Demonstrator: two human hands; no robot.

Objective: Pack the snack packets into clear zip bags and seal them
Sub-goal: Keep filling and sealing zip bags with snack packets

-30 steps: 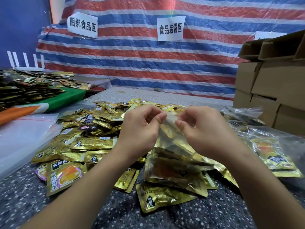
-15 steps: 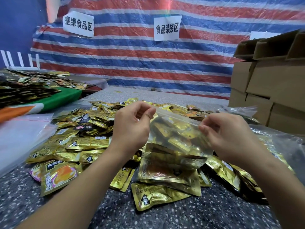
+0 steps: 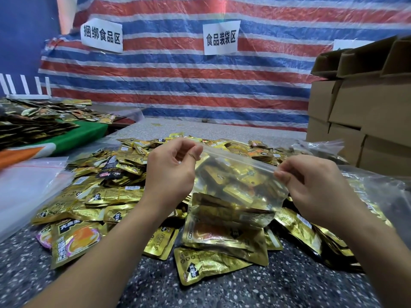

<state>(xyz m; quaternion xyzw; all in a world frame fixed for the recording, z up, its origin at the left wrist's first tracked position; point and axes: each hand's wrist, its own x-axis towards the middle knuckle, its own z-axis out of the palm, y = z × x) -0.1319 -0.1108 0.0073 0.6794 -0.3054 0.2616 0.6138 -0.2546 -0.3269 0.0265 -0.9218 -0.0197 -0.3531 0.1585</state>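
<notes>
A clear zip bag filled with gold snack packets hangs upright between my hands above the pile. My left hand pinches the left end of the bag's zip strip. My right hand pinches the strip's right end, so the top edge is stretched flat between them. Loose gold snack packets lie heaped on the speckled table under and around the bag, with one orange and purple packet at the front left.
A stack of empty clear zip bags lies at the left. Filled clear bags sit at the right, in front of stacked cardboard boxes. A second heap of packets lies on a green cloth at the far left. A striped tarp hangs behind.
My hands have moved apart along the bag's top: they pinched close together at its middle a second ago, and the right hand has slid to the right end of the zip strip.
</notes>
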